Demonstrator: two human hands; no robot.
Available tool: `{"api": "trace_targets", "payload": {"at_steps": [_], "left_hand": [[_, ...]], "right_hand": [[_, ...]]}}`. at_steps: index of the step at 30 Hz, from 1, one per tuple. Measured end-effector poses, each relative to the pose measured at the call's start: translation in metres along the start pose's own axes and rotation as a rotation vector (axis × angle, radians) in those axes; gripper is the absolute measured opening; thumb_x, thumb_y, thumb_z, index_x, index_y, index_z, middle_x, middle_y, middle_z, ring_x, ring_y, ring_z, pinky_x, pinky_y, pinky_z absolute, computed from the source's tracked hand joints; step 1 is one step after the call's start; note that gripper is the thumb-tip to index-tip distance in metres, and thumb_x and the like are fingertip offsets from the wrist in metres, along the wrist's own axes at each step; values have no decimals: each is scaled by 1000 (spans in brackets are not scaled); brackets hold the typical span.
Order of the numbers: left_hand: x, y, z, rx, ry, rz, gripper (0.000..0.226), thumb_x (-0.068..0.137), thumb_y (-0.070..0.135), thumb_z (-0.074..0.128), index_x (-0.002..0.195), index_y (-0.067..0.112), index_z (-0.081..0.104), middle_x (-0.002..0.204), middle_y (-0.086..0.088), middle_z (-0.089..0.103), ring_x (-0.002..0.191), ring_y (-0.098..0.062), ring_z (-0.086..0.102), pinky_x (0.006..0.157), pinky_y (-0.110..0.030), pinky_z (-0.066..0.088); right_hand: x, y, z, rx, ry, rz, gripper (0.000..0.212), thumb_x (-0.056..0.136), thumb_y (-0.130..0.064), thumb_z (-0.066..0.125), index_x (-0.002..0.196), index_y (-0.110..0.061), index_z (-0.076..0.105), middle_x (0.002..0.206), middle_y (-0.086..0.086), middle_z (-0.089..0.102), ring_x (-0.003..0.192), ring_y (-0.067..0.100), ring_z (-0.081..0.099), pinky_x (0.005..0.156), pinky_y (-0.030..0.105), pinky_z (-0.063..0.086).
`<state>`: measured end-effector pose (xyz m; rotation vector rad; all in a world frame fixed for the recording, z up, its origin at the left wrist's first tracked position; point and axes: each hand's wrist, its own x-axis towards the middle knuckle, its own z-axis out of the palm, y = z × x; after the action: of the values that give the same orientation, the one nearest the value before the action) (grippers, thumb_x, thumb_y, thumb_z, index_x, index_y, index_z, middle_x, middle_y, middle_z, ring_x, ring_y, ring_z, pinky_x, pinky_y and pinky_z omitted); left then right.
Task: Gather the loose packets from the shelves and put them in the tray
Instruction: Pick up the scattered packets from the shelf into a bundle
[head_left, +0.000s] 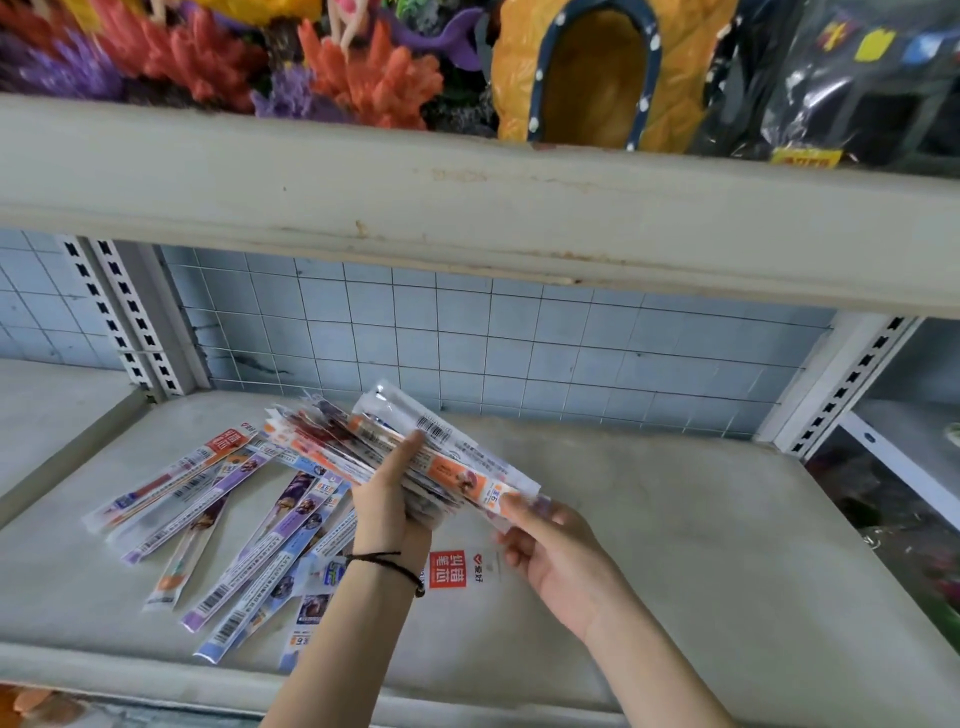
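My left hand (387, 493) grips a thick bundle of long narrow packets (332, 441) above the grey shelf (675, 545), fanned up and to the left. My right hand (556, 551) pinches the lower end of the top packet (467, 475), an orange-and-white one lying across the bundle. Several loose packets (249, 540), purple, blue and orange, lie scattered on the shelf left of my left wrist. Another clear packet with a red label (449, 569) lies flat between my two wrists. No tray is in view.
The upper shelf's front edge (467, 208) runs across just above my hands, carrying coral ornaments (363, 67) and a yellow arch ornament (597, 73). A wire grid back panel (519, 343) and slotted uprights (130, 317) close the shelf in behind.
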<state>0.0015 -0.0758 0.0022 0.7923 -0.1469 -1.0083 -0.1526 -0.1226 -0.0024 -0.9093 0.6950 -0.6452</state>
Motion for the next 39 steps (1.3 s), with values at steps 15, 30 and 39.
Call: {"api": "trace_targets", "payload": {"at_steps": [15, 30, 39], "left_hand": [[-8, -16, 12, 131, -54, -99, 22, 77, 25, 73, 71, 5, 67, 72, -18, 66, 66, -29, 62, 72, -37, 47], [3, 22, -9, 228, -237, -227, 53, 57, 24, 85, 101, 7, 61, 71, -4, 65, 56, -19, 61, 53, -28, 56], [-3, -7, 36, 621, -641, -497, 89, 55, 45, 87, 127, 5, 54, 128, -22, 60, 114, -35, 60, 101, -48, 45]], "right_hand": [[15, -9, 3, 273, 263, -220, 9, 84, -2, 65, 75, -4, 64, 56, 2, 57, 48, 9, 47, 48, 17, 44], [32, -82, -78, 197, -183, 154, 39, 46, -2, 91, 76, 2, 66, 69, 14, 62, 43, 7, 47, 38, 14, 38], [39, -98, -59, -461, -110, 167, 24, 60, -9, 78, 80, -2, 66, 74, 12, 68, 51, 9, 52, 43, 14, 46]]}}
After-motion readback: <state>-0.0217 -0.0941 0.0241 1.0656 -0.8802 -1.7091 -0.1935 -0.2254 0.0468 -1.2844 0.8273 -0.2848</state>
